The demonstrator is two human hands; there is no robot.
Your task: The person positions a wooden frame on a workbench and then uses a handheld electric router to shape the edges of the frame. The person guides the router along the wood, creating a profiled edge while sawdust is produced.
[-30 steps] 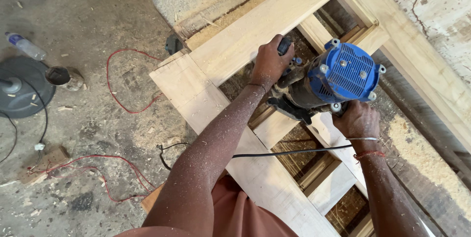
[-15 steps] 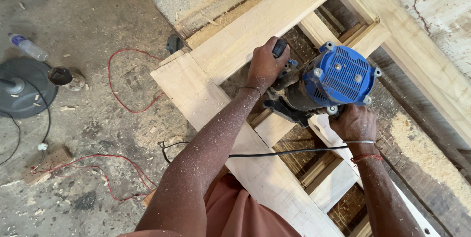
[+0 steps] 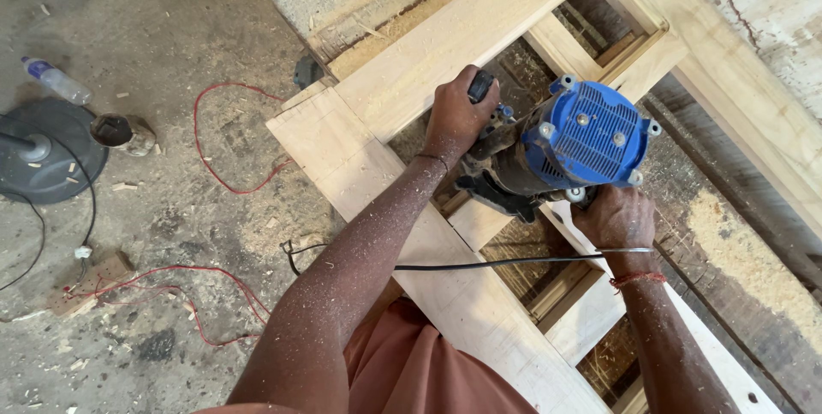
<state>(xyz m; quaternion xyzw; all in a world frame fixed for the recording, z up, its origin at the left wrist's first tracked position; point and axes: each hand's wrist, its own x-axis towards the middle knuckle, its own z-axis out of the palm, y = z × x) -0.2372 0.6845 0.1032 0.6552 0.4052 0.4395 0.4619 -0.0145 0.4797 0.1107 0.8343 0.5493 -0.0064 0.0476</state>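
Blue-capped router, pale wooden frame, red wire.

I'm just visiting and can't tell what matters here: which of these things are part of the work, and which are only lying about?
In use:
left hand and right hand gripping the blue router
pale wooden frame under it
black power cord

Lying about:
plastic bottle
red wire
dark round stand base
sawdust pile

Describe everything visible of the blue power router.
The router has a round blue plastic cap with vent slits and pale screws, above a dark body and black base. It stands tilted on the pale wooden frame. The left hand grips one black handle, the right hand the other side. A black cord trails below.
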